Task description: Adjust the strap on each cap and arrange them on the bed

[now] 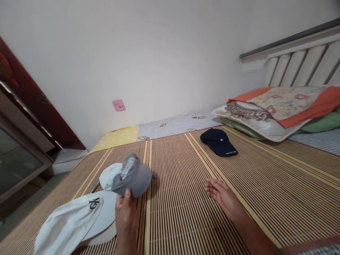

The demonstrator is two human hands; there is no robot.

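My left hand (125,209) grips a grey baseball cap (143,176) by its brim, thumb on top, holding it over the striped mat. Partly behind that cap lies a white cap (110,176). Left of my left wrist is a larger white cap (71,221) with black letters on its front and a pale brim. My right hand (221,196) hovers over the mat, empty, its fingers stretched out and slightly curled. Beyond it rests a navy blue cap (219,142), its brim toward the right.
A striped bamboo mat (175,184) covers the bed, with patterned sheet (170,125) showing along the wall. Stacked pillows (271,113) with an orange-edged cover lie at the right, below a white headboard (305,62). A pink note (118,105) sticks to the wall.
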